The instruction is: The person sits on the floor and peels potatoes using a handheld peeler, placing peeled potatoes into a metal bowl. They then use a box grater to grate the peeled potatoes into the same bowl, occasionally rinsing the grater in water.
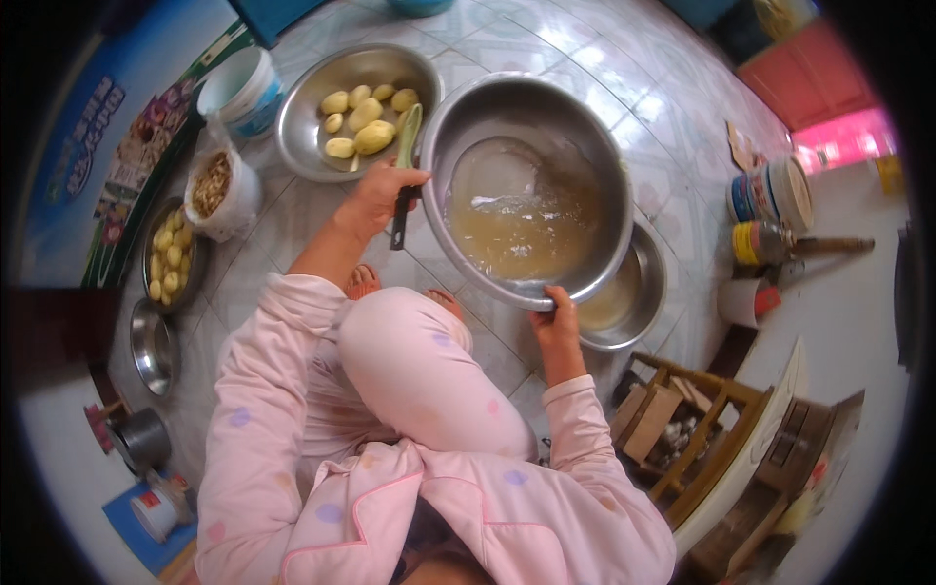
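Note:
Both my hands hold a large steel basin [526, 197] with cloudy yellowish water in it, raised over the tiled floor. My left hand [376, 197] is at its left rim, together with a green-and-black object [411, 139], perhaps a peeler or knife; its exact kind I cannot tell. My right hand [559, 322] grips the lower right rim, thumb on top. Partly under the basin, on the right, a smaller steel bowl [654, 285] also holds cloudy liquid. Up and to the left, another steel basin [300, 139] contains several peeled potatoes [365, 115].
At the left are a white bucket [256, 95], a bagged container of peelings [212, 183], a bowl of small potatoes [172, 256] and a steel bowl [153, 347]. Lidded tubs [771, 194], a bottle [757, 243] and a wooden rack [720, 439] stand at the right.

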The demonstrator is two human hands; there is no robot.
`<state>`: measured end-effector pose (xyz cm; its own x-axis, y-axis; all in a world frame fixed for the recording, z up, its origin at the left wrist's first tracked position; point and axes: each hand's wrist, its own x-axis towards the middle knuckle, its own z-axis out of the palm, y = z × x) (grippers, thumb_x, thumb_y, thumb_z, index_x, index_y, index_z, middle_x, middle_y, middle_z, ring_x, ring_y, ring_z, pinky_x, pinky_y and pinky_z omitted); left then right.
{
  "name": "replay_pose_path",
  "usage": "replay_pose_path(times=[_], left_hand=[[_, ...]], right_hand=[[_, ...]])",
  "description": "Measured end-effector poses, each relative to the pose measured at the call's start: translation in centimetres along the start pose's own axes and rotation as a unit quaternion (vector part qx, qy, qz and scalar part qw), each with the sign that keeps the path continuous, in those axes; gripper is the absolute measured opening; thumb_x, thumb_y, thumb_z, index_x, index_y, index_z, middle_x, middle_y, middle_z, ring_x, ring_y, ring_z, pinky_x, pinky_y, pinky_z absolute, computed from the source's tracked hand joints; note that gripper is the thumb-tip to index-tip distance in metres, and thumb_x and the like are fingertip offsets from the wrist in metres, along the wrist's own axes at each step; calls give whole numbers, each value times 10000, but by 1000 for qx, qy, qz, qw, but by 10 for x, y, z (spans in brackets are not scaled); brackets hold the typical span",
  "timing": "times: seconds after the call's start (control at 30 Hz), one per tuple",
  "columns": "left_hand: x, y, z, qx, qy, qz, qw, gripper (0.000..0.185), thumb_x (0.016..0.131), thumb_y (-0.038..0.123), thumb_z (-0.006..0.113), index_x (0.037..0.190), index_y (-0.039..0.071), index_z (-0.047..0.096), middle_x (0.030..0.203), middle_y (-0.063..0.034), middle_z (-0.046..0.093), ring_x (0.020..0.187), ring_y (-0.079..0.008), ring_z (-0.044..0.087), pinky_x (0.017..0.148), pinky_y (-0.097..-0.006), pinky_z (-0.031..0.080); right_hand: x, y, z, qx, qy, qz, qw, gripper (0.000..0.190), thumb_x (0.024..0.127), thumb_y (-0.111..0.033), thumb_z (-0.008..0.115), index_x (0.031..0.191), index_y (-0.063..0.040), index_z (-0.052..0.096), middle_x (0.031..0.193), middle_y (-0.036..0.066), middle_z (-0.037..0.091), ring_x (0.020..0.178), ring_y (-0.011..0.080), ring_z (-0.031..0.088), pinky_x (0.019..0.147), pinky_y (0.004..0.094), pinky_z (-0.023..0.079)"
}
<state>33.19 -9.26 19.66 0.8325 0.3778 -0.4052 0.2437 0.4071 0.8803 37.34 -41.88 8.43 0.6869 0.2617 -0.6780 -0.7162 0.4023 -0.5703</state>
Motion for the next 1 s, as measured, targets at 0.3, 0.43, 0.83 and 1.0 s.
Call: replay_pose_path(times=[0.3,0.43,0.83,1.0], left_hand=[[11,-19,41,180,-77,-186,963,217,795,107,682,959,29,564,777,-66,609,657,-157,613,470,-251,448],[30,-57,64,263,-123,-276,916,212,809,99,685,958,41,545,789,-85,604,654,-190,626,453,-277,453],[37,-46,102,197,-167,-114,959,194,846,110,615,1013,26,564,849,-65,628,718,-145,625,514,-236,429],[1,1,104,143,-150,-49,977,316,838,155,650,1107,28,542,855,-24,606,753,-113,575,610,-241,442]], right_hand=[[-74,-9,-49,0,95,15,995,184,805,-183,614,935,-54,604,899,50,582,808,172,568,622,300,468],[-91,-22,-69,-39,203,-37,978,187,779,-152,623,896,-7,606,880,73,600,771,169,578,612,322,472],[-59,-38,-99,15,152,-163,975,117,841,-106,619,921,-21,624,834,23,597,723,126,590,535,261,479],[-38,2,-94,32,54,-151,987,66,853,-92,585,897,-49,610,863,31,603,772,143,598,586,283,507]])
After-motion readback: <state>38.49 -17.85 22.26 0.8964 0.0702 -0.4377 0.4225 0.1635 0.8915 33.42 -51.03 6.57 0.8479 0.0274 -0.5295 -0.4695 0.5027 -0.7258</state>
